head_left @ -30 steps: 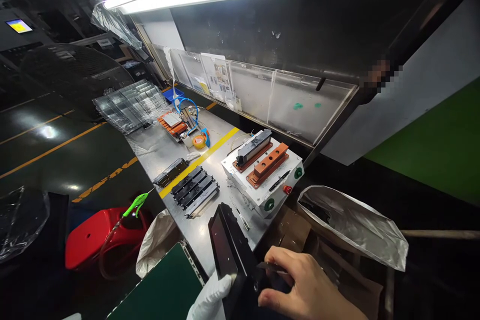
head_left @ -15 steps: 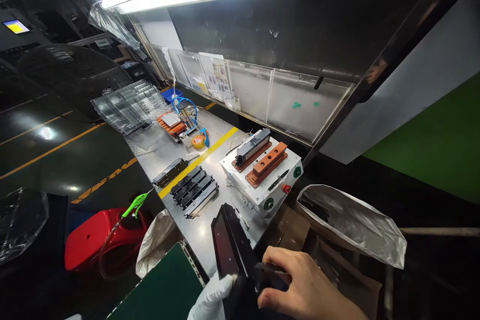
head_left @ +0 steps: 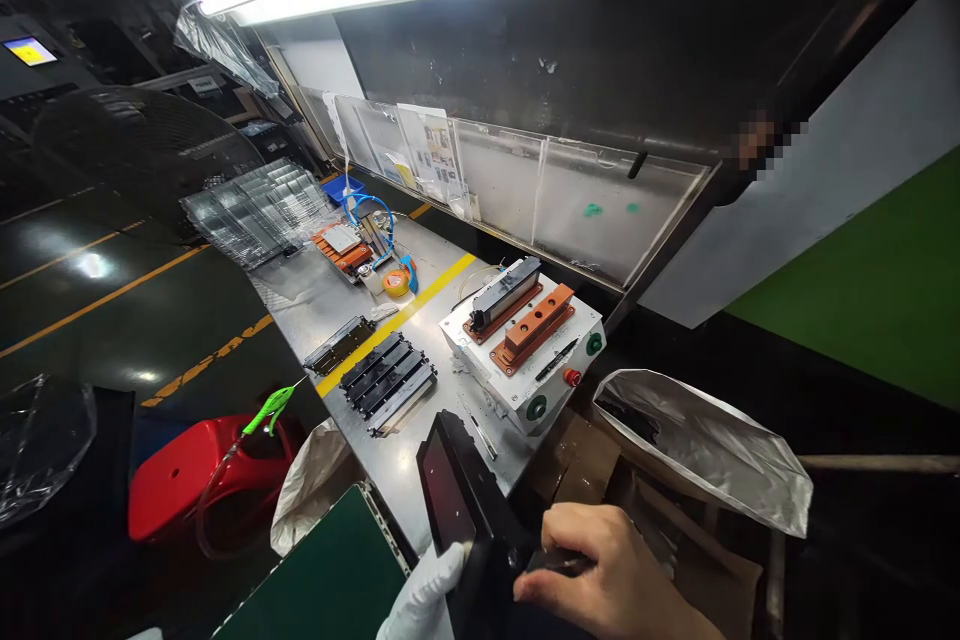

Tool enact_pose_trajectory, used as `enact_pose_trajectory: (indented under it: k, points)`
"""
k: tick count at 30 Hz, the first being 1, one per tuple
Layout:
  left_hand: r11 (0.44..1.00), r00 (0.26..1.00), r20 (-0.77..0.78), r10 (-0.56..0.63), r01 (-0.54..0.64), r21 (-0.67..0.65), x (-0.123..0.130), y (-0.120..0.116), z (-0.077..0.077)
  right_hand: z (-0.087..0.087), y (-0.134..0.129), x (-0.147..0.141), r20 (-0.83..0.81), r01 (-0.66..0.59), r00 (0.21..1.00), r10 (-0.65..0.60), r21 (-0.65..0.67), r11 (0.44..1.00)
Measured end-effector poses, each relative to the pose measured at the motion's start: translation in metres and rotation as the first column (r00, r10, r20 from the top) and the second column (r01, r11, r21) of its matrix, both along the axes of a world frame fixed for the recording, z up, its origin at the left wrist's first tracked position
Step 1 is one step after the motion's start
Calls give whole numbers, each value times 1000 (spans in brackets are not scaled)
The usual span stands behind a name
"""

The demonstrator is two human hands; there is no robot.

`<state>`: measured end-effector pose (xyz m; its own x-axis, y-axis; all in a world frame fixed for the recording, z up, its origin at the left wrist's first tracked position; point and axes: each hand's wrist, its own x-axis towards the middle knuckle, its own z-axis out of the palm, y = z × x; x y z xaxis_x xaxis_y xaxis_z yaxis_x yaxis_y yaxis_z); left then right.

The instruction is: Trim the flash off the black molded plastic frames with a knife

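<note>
Head view: here's the black bar-shaped module [head_left: 450, 500], held up off the near edge of the tabletop, its glossy end face tilted up. The left hand [head_left: 424, 592], in a white glove, is braced against its lower side, fingers closed around it. The bare right hand [head_left: 611, 580] wraps a narrow dark piece [head_left: 555, 562] at the module's far side, fingers curled in a tight grip; exactly what that piece is stays hidden.

Out on the steel tabletop [head_left: 300, 305], a white fixture box [head_left: 499, 382] sits just past the module, carrying a copper-coloured block [head_left: 536, 320], a black bar [head_left: 506, 292] and a black marker [head_left: 557, 360]. To its left, across a yellow stripe [head_left: 397, 320], lie black ribbed plates [head_left: 388, 385]. Farther along the tabletop, a roll of tape [head_left: 396, 282] sits near stacked clear plastic trays [head_left: 255, 212].

Off the right edge, a foil bag [head_left: 701, 450] lies over a cardboard box [head_left: 577, 455]. Below the left edge, there's a red plastic stool [head_left: 195, 480] on the dark floor [head_left: 75, 320].
</note>
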<state>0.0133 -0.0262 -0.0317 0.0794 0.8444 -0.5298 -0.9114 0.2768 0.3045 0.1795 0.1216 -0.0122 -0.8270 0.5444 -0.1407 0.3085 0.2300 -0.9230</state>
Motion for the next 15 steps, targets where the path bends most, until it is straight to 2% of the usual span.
enact_pose_trajectory:
  k: [5,7,9,12,15]
  points:
    - [999,991,129,-39,36,22,-1,10,-7,4,-3,-1,-89,-32,996,14,-209,977]
    - [1000,992,126,-11,10,13,-2,12,-7,5,-5,-2,-75,10,997,-27,-213,977]
    - [999,990,133,34,-33,-13,-2,13,-4,3,-6,-4,-39,47,998,-53,-142,989]
    - [997,983,165,77,-73,-29,0,15,3,-1,-8,-7,-50,83,996,-80,63,995]
    - [997,980,183,74,-72,-19,5,17,9,-2,-9,-12,-118,179,981,-152,268,947]
